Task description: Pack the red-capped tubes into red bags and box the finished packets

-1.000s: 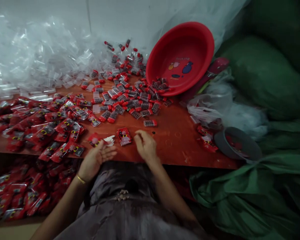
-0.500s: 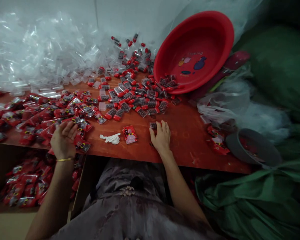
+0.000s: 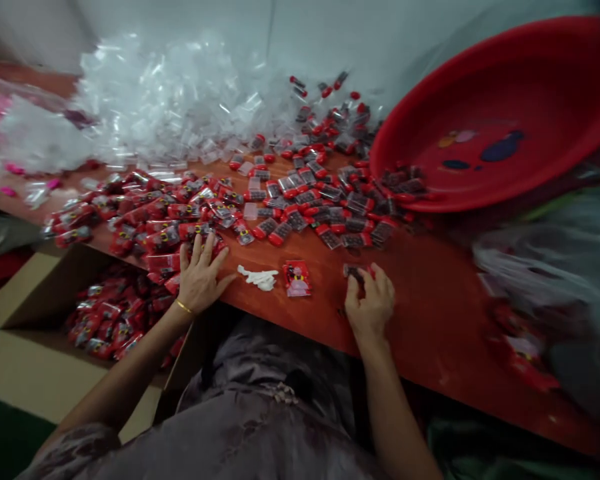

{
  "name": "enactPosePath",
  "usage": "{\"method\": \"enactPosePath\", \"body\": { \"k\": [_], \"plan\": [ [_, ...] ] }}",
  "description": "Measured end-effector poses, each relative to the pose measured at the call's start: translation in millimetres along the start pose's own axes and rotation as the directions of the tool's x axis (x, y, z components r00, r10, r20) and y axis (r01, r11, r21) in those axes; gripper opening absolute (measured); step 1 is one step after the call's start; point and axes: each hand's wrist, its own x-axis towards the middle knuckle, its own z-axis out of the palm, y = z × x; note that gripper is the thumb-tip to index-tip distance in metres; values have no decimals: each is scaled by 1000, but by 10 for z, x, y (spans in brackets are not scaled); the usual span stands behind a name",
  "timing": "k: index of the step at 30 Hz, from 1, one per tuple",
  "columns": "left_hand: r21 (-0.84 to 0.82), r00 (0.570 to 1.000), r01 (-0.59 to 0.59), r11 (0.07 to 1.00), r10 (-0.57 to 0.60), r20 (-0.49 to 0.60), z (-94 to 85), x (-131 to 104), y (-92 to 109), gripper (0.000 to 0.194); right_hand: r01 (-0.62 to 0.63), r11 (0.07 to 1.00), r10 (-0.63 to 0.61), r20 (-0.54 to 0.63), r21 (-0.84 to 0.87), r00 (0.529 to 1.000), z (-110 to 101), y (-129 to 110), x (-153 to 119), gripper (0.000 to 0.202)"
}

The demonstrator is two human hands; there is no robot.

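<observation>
My left hand [image 3: 201, 277] lies with spread fingers at the front edge of a pile of red wrapped packets [image 3: 175, 210]. Farther right, my right hand [image 3: 371, 300] has its fingers curled around a small dark and red container [image 3: 353, 269] on the table. Between the hands are a white crumpled strip bundle [image 3: 259, 277] and a flat red printed packet [image 3: 297, 278]. Behind them spreads a heap of small clear containers with red ends and dark contents [image 3: 310, 193].
Clear plastic pieces [image 3: 170, 100] are piled at the back left. A large red basin [image 3: 505, 113] leans at the back right, near plastic bags [image 3: 535, 260]. Below the table's left edge, an open cardboard box [image 3: 35, 373] holds more red packets.
The view has turned left, showing more of the box and pink items. My left hand has gone from half curled and raised to spread on the packets. My right hand remains at the small container.
</observation>
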Motion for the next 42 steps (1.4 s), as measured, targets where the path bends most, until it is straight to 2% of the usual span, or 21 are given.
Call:
{"method": "enactPosePath", "body": {
  "k": [3,5,7,9,13,16,20,26,29,31,33,34,35,37,38,39,40,42],
  "plan": [
    [87,999,18,996,-21,34,-36,4,-321,45,158,975,-165,33,156,986,14,-491,197,32],
    [120,999,12,993,-18,47,-56,16,-449,40,300,910,-339,94,288,936,119,-964,404,36],
    [133,998,-16,991,9,56,-69,17,-521,38,378,838,-466,153,394,872,339,-1455,634,43],
    [133,997,-41,990,33,63,-77,5,-565,38,388,806,-524,235,446,819,644,-1889,831,53],
    [78,997,-51,996,47,60,-103,-50,-656,34,396,813,-562,400,427,724,1194,-2480,962,62],
    [54,998,-54,997,51,41,-139,-133,-768,31,414,824,-559,436,386,706,1346,-2730,842,67],
    [59,999,-47,997,47,4,-151,-390,-990,29,398,830,-548,438,392,712,1298,-2955,623,71],
    [104,1000,-16,994,16,-1,-109,-1156,-1450,31,388,793,-591,437,470,678,1171,-3324,244,69],
    [173,996,86,981,-80,-41,-104,-1582,-1683,23,411,729,-659,401,548,636,1140,-3559,-41,64],
    [200,984,176,964,-163,-77,-131,-1798,-1826,22,455,637,-740,326,623,588,1140,-3695,-185,61],
    [173,948,306,936,-284,-142,-204,-1914,-1942,23,496,555,-790,236,668,566,1161,-3767,-206,58],
    [153,916,384,911,-353,-191,-259,-1924,-1981,25,509,543,-792,205,668,575,1180,-3767,-153,56],
    [134,871,462,877,-419,-258,-324,-1897,-2003,29,512,560,-774,191,652,604,1208,-3739,-55,54],
    [111,790,552,826,-476,-386,-464,-1723,-1984,42,487,651,-700,212,582,682,1294,-3604,264,52],
    [103,770,555,825,-463,-439,-526,-1574,-1944,50,441,724,-626,236,530,743,1357,-3506,468,52],
    [96,802,499,861,-417,-427,-574,-1387,-1887,58,383,793,-542,263,474,798,1432,-3400,685,57],
    [96,837,421,902,-346,-424,-603,-1164,-1821,62,331,846,-471,296,418,831,1519,-3292,903,61],
    [107,921,265,958,-219,-324,-591,-639,-1690,68,220,925,-331,375,309,866,1715,-3106,1294,70]
  ]
}}
